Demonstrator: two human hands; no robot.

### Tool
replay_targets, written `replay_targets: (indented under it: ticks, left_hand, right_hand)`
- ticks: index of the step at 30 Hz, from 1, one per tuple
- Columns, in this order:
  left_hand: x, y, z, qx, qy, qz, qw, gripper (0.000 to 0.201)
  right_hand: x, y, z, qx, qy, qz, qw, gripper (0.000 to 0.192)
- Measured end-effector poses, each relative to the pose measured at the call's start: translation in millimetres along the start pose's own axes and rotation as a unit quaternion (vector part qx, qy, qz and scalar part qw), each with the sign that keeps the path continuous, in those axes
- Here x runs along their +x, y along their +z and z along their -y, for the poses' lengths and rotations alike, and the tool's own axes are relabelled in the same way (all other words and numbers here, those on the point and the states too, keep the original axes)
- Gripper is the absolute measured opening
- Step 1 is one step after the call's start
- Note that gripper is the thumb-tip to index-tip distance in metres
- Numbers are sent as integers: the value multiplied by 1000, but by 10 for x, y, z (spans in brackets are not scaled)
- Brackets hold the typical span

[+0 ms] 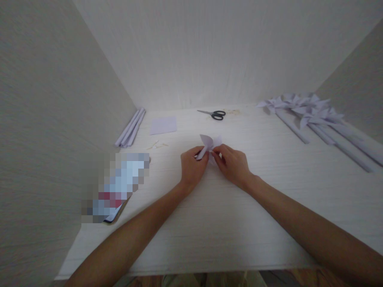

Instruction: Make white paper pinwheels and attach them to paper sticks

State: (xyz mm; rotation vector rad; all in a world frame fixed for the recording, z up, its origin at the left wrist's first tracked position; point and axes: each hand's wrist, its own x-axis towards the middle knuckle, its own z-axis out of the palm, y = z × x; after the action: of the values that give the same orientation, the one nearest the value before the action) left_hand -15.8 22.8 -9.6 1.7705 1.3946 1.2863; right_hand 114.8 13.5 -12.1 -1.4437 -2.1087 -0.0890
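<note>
Both hands meet mid-tabletop (209, 223): left hand (191, 167) and right hand (233, 164) have their fingers pinched on a half-folded paper pinwheel head (210, 144), blades only partly formed. Finished pinwheels (308, 113) lie well off to the right of the fingers; scissors (214, 114) and a paper square (163, 125) sit beyond them, rolled sticks (131, 127) far left. Plenty of open room nearer the front edge.

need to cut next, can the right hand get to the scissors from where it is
Probably yes: the scissors lie on bare table beyond the right hand, but it grips the folded paper.
</note>
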Motion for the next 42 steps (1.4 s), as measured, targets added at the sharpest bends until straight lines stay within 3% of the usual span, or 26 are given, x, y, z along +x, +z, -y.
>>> replay_targets:
  ticks: [14,20,25,42]
  left_hand:
    - [-16,-1,9,9,37,45,998,19]
    - [-3,-7,-7,-3,20,23,1000,17]
    - [2,-2,-1,-1,12,16,1000,17]
    - [-1,22,17,-26,14,66,997,19]
  right_hand:
    - [23,31,-16,-55,8,65,996,31]
    - [20,-5,16,-6,15,31,999,25]
    - [8,4,14,-29,6,32,999,25]
    - [35,12,5,-70,6,59,996,27]
